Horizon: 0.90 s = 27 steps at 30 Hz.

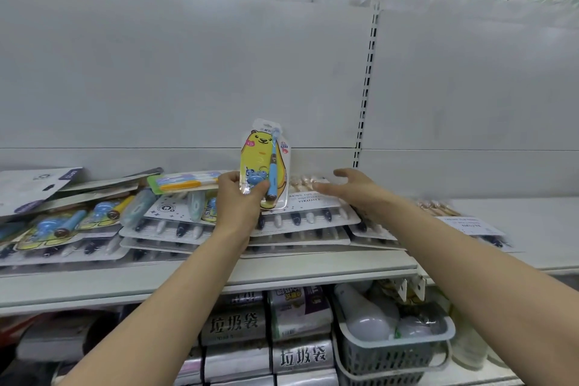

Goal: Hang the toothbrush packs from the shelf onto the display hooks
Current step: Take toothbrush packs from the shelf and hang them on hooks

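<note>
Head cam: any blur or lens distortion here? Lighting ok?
Head view: right hand motion-blurred; left hand and the yellow bear-print toothbrush pack it holds are sharp. Head view: fisheye bends the slotted white shelf upright. Lighting flat, no hard shadows.

White shelf (313, 272) under overlapping heaps of flat toothbrush packs (175, 222)

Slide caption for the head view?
Left hand grips yellow toothbrush pack upright above the shelf; right hand open beside it.
</note>
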### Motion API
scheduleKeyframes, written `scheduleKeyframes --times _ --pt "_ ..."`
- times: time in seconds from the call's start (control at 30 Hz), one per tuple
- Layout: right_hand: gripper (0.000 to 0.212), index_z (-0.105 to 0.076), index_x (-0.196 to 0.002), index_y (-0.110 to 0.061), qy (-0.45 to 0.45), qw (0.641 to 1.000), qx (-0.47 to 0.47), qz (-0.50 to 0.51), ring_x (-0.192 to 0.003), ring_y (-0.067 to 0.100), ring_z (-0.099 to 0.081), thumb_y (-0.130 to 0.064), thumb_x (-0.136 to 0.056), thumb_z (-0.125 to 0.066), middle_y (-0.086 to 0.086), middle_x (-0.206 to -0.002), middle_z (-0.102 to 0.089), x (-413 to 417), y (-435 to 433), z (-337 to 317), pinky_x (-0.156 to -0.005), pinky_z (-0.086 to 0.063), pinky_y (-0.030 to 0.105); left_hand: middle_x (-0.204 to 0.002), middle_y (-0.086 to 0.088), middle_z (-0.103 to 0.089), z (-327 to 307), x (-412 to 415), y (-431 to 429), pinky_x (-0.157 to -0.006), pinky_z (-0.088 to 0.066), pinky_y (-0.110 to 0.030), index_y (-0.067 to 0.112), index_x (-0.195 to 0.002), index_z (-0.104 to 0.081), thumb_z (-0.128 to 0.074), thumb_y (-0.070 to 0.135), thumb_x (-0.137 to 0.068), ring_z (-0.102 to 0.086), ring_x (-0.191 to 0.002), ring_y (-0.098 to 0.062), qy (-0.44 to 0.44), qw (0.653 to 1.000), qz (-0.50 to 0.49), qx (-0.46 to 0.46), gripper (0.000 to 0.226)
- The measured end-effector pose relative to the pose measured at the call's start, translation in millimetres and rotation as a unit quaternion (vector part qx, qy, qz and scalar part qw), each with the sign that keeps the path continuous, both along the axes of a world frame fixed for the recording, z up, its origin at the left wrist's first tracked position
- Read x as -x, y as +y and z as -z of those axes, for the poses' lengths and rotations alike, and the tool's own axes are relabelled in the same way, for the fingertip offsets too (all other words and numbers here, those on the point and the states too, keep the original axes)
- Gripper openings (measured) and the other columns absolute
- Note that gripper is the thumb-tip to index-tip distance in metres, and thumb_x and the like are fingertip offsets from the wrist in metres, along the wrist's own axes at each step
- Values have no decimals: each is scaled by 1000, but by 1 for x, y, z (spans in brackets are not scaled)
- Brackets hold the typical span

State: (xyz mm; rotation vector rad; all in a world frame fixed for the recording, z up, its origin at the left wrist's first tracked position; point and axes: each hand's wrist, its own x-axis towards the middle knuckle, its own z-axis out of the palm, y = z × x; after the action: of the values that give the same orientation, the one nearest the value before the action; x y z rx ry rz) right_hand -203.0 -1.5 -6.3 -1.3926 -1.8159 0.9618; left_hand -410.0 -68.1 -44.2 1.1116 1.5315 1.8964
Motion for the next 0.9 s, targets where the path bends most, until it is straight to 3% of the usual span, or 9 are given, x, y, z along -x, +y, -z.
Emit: scheduleKeyframes --times 0.13,0.23,0.4,0.47,0.6,0.67,0.73,0.83,0.9 --pt "80 -47 -142 -14 151 986 52 40 -121 26 -55 -25 -74 -88 7 -137 -54 3 0 -7 -102 -45 38 -116 -3 -63 1 4 2 -90 -55 -41 17 -117 -43 -74 19 -87 -65 -106 -20 -26 1000 11 -13 43" --pt "40 -61 -110 -2 225 965 116 62 -104 33 -69 -6 -77 -83 19 -106 -68 10 -2 -19 -89 -58 44 -118 -2 -66 2 5 3 -95 -55 -44 18 -124 -43 -74 16 -87 -67 -105 -18 -47 998 33 -29 48" --pt "8 -59 -93 5 211 951 218 53 -82 28 -57 3 -90 -66 18 -86 -73 13 -12 -28 -54 -62 35 -117 -1 -68 2 7 3 -95 -55 -43 20 -126 -46 -73 11 -88 -68 -105 -17 -79 994 61 -53 48" --pt "6 -59 -96 4 183 957 216 58 -80 29 -58 1 -93 -63 17 -85 -73 8 -19 -31 -53 -61 38 -115 0 -69 0 5 -1 -93 -56 -43 18 -123 -53 -72 10 -88 -69 -103 -19 -84 992 71 -54 41" --pt "22 -60 -107 1 197 955 203 86 -78 28 -73 0 -87 -69 15 -98 -74 -7 -30 -38 -67 -62 48 -118 -5 -67 -9 -7 -10 -87 -59 -37 12 -126 -52 -71 7 -88 -69 -103 -20 -91 990 86 -67 43" --pt "67 -63 -112 -3 220 952 191 99 -98 29 -71 -6 -52 -93 11 -121 -69 -25 -16 -33 -88 -57 54 -114 -3 -67 -13 -15 -16 -91 -57 -40 18 -118 -53 -73 6 -87 -68 -105 -21 -82 990 89 -71 39" --pt "104 -66 -113 -7 244 948 170 113 -111 31 -65 -9 -13 -96 6 -129 -65 -49 9 -23 -99 -49 57 -112 -3 -67 -18 -25 -24 -91 -56 -42 22 -111 -53 -72 5 -86 -67 -105 -23 -88 988 100 -73 36" --pt "44 -68 -107 -2 262 946 148 124 -98 32 -72 -3 -66 -83 11 -103 -76 -55 -49 -44 -100 -51 52 -110 -4 -67 -22 -41 -38 -72 -51 -33 22 -107 -53 -70 4 -86 -64 -91 -20 -112 984 115 -83 33" --pt "16 -67 -99 0 277 943 122 138 -88 32 -75 1 -83 -69 15 -92 -77 -62 -76 -52 -93 -56 50 -104 -5 -67 -25 -51 -50 -64 -47 -30 24 -102 -53 -71 6 -84 -59 -81 -18 -123 981 123 -86 32"
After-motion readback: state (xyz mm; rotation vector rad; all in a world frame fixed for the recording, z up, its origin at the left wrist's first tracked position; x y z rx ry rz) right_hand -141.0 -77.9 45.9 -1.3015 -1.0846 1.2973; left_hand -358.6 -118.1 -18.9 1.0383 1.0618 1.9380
